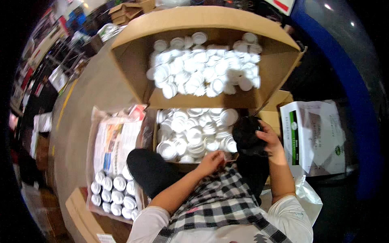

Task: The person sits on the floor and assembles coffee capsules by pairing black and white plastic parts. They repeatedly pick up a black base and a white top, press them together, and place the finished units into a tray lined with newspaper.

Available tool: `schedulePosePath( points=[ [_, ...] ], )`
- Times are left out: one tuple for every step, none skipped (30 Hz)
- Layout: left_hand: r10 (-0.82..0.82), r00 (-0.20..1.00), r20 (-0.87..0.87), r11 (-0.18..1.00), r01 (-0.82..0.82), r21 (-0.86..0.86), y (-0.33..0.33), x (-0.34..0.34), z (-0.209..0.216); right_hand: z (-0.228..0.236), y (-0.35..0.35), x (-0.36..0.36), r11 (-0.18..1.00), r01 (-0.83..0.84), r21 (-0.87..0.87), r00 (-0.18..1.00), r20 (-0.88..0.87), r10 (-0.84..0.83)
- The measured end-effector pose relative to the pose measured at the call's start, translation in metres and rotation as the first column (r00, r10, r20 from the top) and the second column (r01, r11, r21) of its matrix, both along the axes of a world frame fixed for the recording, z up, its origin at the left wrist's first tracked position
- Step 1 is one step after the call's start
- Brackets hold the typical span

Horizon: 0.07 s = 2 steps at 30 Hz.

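My left hand [211, 163] is over my lap at the front edge of a carton of white round plastic caps [194, 135]. Its fingers are curled in, and anything inside them is hidden. My right hand [269, 139] grips the right side of a black rounded object [248, 131] above my right knee, its thumb lying on top. The dark surface hides what kind of thing it is. Behind the near caps, a larger tilted carton [202, 18] holds a big heap of similar white caps [198, 69], brightly lit.
On the left, a shallow box [90, 194] contains rows of white-capped pieces [117, 197] and a printed paper sheet [115, 139]. A white and green carton [318, 137] stands right, above a clear plastic bag [308, 190]. My black-clad left knee [150, 166] separates the shallow box from the caps.
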<state>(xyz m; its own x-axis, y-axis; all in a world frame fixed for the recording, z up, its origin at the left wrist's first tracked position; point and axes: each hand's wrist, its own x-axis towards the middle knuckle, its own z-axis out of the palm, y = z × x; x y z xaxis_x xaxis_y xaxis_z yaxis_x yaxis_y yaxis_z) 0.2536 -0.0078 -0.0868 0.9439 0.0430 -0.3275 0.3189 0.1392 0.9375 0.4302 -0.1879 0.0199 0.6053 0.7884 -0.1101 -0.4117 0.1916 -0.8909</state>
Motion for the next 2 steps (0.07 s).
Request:
schedulePosePath(
  points=[
    [0.171,0.932,0.321,0.977,-0.119,-0.174,0.011,-0.003,-0.017,-0.004,0.027,-0.007,0.990,-0.112,-0.086,0.990,0.081,0.119],
    [0.345,0.937,0.052,0.845,-0.286,-0.452,0.026,-0.009,-0.011,-0.016,0.052,-0.018,0.982,-0.131,-0.138,0.940,0.298,0.167]
  ],
)
